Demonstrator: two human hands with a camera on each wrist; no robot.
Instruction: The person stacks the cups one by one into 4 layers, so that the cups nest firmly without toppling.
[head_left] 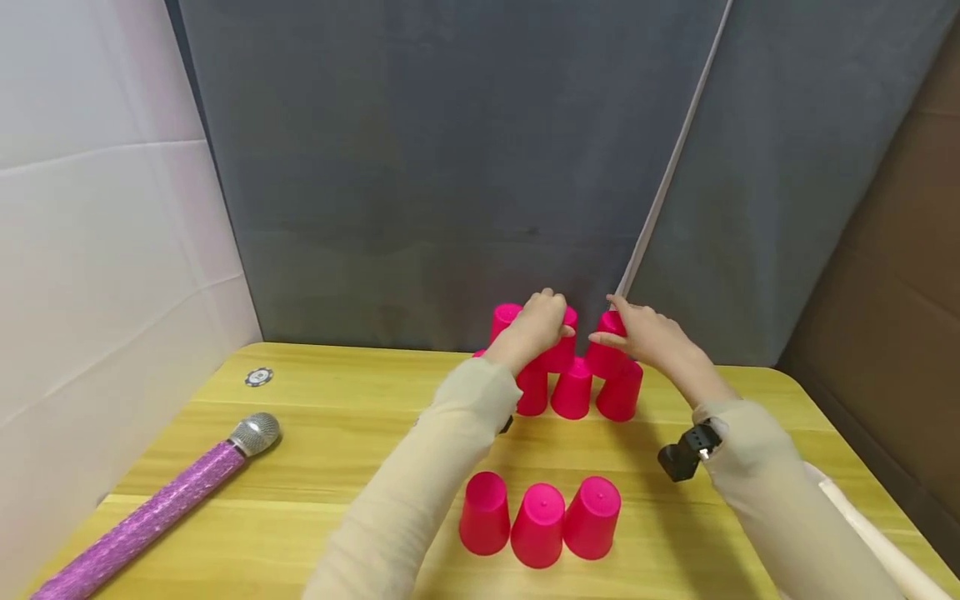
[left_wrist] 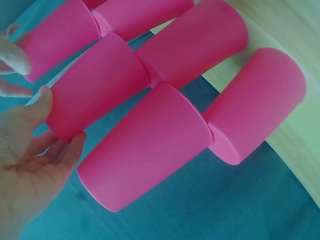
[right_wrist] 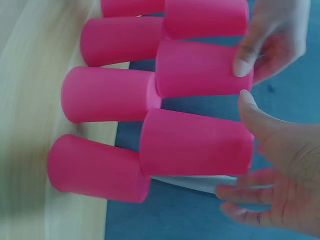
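Fingers of the left hand lie loosely around the top of a pink plastic cup in the upper row, and the left wrist view shows the palm open with the thumb resting on the cup's side, so the touch looks light, more steadying than gripping. The right hand does the same on the right upper pink plastic cup: thumb and fingers spread about its closed end, half open, not clamped. Both cups stand upside down, each bridging two cups of the lower row of pink plastic cups, which is probably why they sit straddling the gaps; a narrow base needs two supports. This pyramid stands at the far edge of the yellow wooden table, close to the grey cloth backdrop. Nearer to the person, three more inverted pink cups stand side by side, touching. Well apart to the left lie a glittery purple microphone with silver head and a small round poker chip.
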